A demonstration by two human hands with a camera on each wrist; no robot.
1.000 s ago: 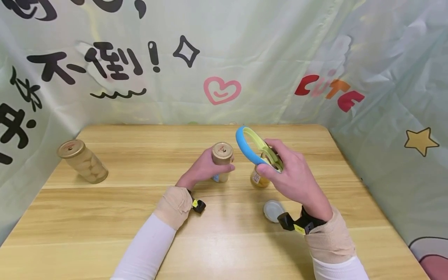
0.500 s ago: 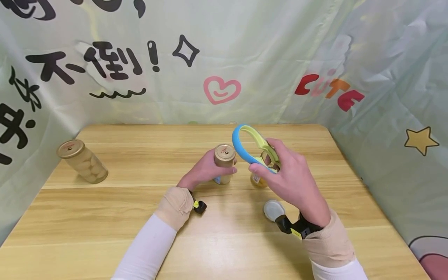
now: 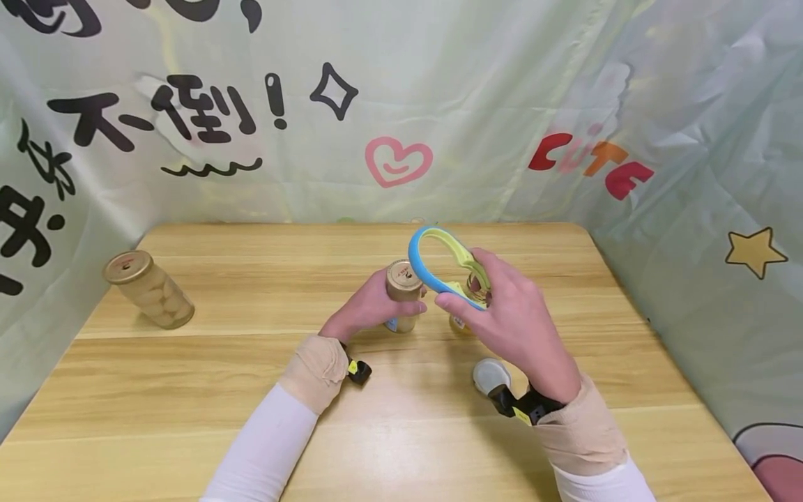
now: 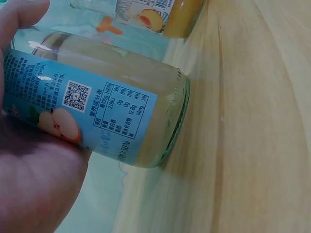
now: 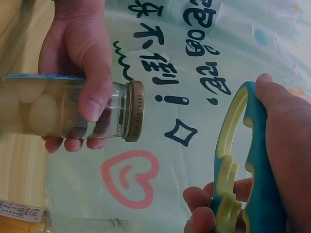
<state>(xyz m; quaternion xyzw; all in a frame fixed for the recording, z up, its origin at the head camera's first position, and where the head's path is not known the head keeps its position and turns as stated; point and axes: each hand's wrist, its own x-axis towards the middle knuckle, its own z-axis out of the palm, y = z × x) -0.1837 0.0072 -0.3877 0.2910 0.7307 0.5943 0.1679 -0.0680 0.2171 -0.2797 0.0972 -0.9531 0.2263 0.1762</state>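
My left hand (image 3: 370,307) grips an upright glass jar (image 4: 121,99) with a gold lid (image 3: 403,275); pale fruit pieces and a blue label with an apple picture show on it. My right hand (image 3: 517,324) holds a blue and yellow-green jar opener (image 5: 262,155) by its handles. The opener's loop hangs beside and above the lid, apart from it in the right wrist view. Behind the right hand stands a jar of yellow fruit (image 3: 459,324), mostly hidden in the head view; its threaded neck (image 5: 116,225) is uncovered in the right wrist view.
A loose round lid (image 3: 491,376) lies with its grey side up on the wooden table (image 3: 376,446), near the right wrist. Another gold-lidded jar (image 3: 153,296) of pale fruit stands at the far left. A printed cloth (image 3: 477,90) hangs behind the table.
My right hand has moved left with the jar opener, bringing its loop closer to the gold lid. The left hand and its jar have shifted slightly right and nearer.
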